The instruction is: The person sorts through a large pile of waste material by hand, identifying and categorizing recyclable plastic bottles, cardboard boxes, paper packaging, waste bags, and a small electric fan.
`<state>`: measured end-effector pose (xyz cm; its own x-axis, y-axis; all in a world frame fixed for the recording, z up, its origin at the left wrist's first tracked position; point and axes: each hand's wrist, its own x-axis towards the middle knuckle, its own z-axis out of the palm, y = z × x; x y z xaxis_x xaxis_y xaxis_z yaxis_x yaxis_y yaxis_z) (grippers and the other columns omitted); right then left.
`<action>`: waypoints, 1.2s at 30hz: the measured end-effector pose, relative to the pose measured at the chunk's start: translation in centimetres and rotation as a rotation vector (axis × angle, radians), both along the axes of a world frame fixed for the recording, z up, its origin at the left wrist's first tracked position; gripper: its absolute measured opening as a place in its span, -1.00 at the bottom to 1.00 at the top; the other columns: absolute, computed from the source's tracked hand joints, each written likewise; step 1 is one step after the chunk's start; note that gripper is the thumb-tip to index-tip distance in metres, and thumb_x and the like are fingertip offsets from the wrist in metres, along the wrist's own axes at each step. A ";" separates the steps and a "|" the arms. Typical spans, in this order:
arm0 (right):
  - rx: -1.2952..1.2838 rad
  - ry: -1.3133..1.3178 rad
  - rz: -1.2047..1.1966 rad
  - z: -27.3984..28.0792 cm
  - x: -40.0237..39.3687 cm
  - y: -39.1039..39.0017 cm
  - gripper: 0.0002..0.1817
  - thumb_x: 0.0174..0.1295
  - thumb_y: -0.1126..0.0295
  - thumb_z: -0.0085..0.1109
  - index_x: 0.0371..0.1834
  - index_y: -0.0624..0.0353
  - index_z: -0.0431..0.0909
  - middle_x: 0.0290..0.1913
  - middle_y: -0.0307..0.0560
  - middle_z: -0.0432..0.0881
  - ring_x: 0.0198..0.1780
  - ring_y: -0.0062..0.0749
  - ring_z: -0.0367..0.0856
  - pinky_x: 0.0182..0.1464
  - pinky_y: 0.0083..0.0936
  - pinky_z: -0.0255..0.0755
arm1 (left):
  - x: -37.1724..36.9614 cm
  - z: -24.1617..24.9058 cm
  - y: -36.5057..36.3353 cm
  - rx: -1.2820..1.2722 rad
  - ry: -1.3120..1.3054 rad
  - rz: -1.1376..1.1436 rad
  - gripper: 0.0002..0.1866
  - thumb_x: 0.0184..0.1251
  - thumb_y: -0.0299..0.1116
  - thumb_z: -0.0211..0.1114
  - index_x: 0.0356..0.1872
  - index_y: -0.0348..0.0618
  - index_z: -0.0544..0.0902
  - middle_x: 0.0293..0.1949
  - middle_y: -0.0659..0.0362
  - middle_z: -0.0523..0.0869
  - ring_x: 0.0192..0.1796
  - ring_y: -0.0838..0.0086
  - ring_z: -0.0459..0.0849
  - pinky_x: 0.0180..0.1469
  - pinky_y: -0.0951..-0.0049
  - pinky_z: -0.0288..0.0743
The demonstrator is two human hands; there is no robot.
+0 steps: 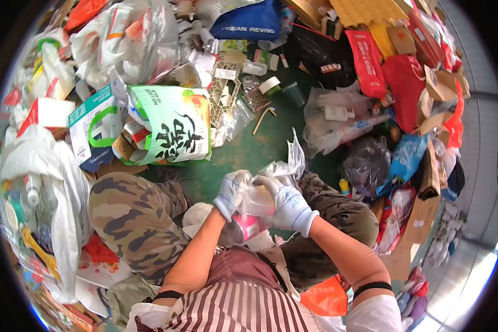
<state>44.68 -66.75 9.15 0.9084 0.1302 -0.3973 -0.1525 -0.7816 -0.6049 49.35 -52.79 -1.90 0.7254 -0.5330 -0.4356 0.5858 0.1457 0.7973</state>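
Striped fabric and two bare forearms fill the bottom of the view, and just past them both gloved hands meet over a clear plastic bag (260,196) held above the lap, between the camouflage-clad knees. That bag is thin, crinkled film around something pink (248,226) that shows through its lower part; it looks light and limp, likely slippery under knit gloves, and easy to tear, so the bunched upper edge or the firmer pink contents seem the safer places to take hold. Left hand (231,193) has its fingers curled onto the bag's left upper side, pinching the film. Right hand (289,206) is wrapped over the right side, fingers closed on the film. Ahead on the green floor (249,149) lies a green-and-white printed sack (174,130), on its side, with boxes and packets crowded at its mouth. At the left a large white bag (44,188) holds what appear to be empty bottles. To the right, a clear bag (343,119) shows white containers inside, beside a dark bag (366,163) whose contents cannot be made out. Red bags (395,83) and cardboard pile up further right.
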 end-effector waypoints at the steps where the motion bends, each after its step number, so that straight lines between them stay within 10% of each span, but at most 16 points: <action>1: -0.002 0.001 -0.026 -0.2 -0.6 0.2 -0.26 -0.39 0.27 0.39 0.03 0.08 0.34 0.02 0.06 0.38 0.07 0.06 0.32 0.10 -0.23 0.26 | -0.2 0.1 -0.1 0.013 0.011 -0.023 -0.75 0.27 -0.32 0.00 -0.60 -0.14 0.45 -0.58 0.38 0.41 -0.49 0.71 0.33 -0.46 0.61 0.25; 8: -0.318 -0.410 0.000 -2.1 -6.5 3.8 -0.44 -0.40 0.32 0.29 -0.16 0.03 0.38 -0.22 -0.08 0.42 -0.20 -0.13 0.38 -0.15 -0.24 0.26 | 0.9 -3.5 -0.1 0.184 -0.109 0.082 -0.70 0.35 -0.24 -0.01 -0.53 -0.16 0.49 -0.60 0.27 0.53 -0.60 0.60 0.42 -0.48 0.58 0.32; 12: -0.437 -0.529 -0.074 -3.1 -7.9 2.3 -0.49 -0.42 0.32 0.30 -0.27 0.10 0.38 -0.35 -0.04 0.43 -0.27 -0.06 0.39 -0.25 -0.23 0.29 | 0.1 -1.8 -0.3 0.231 -0.302 -0.021 -0.79 0.34 -0.31 0.07 -0.16 -0.22 0.53 -0.28 0.23 0.62 -0.24 0.63 0.51 -0.10 0.62 0.38; 15: -0.166 -0.422 -0.671 -4.5 -8.6 -0.4 -0.55 -0.19 0.36 0.43 -0.28 0.18 0.35 -0.31 -0.12 0.48 -0.27 -0.36 0.47 -0.20 -0.39 0.38 | -0.1 -0.8 0.5 -0.206 -0.337 -0.187 -0.34 0.13 -0.30 0.26 0.27 -0.14 0.24 0.21 0.10 0.35 0.22 0.43 0.35 0.14 0.48 0.30; 17: 0.690 -0.340 -1.045 -0.7 -7.4 -0.3 -0.56 -0.10 0.47 0.35 -0.19 0.19 0.31 -0.22 -0.20 0.47 -0.18 -0.54 0.43 -0.14 -0.54 0.39 | -0.4 3.4 1.5 0.377 -1.116 -0.546 -0.12 -0.07 -0.09 0.38 0.32 -0.11 0.16 0.29 0.04 0.24 0.33 0.23 0.21 0.27 0.32 0.16; 21: 0.460 -0.207 -0.568 -0.3 -7.9 0.2 -0.58 -0.14 0.53 0.25 -0.15 0.24 0.36 -0.25 -0.11 0.52 -0.19 -0.42 0.51 -0.17 -0.49 0.41 | -2.1 2.6 2.1 0.537 -1.089 -0.372 0.05 -0.23 0.03 0.40 0.37 0.07 0.05 0.33 0.02 0.14 0.37 0.15 0.09 0.33 0.10 -0.03; 24: -0.019 -0.130 -0.100 1.1 -8.0 2.5 -0.56 -0.22 0.39 0.26 -0.18 0.23 0.45 -0.27 0.20 0.55 -0.22 0.06 0.54 -0.12 -0.32 0.41 | -2.0 2.0 3.4 0.793 -1.392 -0.318 -0.10 -0.13 -0.12 0.32 0.35 0.11 0.13 0.31 0.05 0.18 0.31 0.18 0.20 0.23 0.13 0.12; 27: 0.047 -0.209 -0.092 0.9 -9.2 4.0 -0.58 -0.18 0.40 0.25 -0.19 0.21 0.40 -0.32 0.20 0.56 -0.22 0.07 0.55 -0.18 -0.31 0.42 | -1.8 0.8 4.1 0.800 -1.600 -0.178 -0.39 -0.03 -0.34 0.21 0.18 0.16 0.40 0.20 0.14 0.39 0.16 0.25 0.40 0.09 0.21 0.29; 30: 0.185 -0.126 -0.280 2.8 -8.5 2.1 -0.56 -0.19 0.46 0.25 -0.16 0.22 0.34 -0.37 0.11 0.54 -0.31 -0.07 0.55 -0.21 -0.40 0.42 | -1.5 0.6 5.3 0.639 -1.494 -0.154 -0.79 -0.13 -0.38 0.20 -0.38 0.05 0.67 -0.23 0.21 0.67 -0.08 0.32 0.58 -0.01 0.30 0.36; 36: 0.402 -0.078 -0.346 1.8 -8.1 1.3 -0.48 -0.16 0.45 0.21 -0.03 0.23 0.34 -0.25 0.00 0.52 -0.19 -0.44 0.49 -0.11 -0.50 0.39 | -0.7 2.2 5.4 0.489 -1.402 -0.070 -0.95 -0.16 -0.49 0.27 -0.58 -0.13 0.58 -0.20 0.14 0.67 -0.09 0.27 0.60 -0.10 0.36 0.44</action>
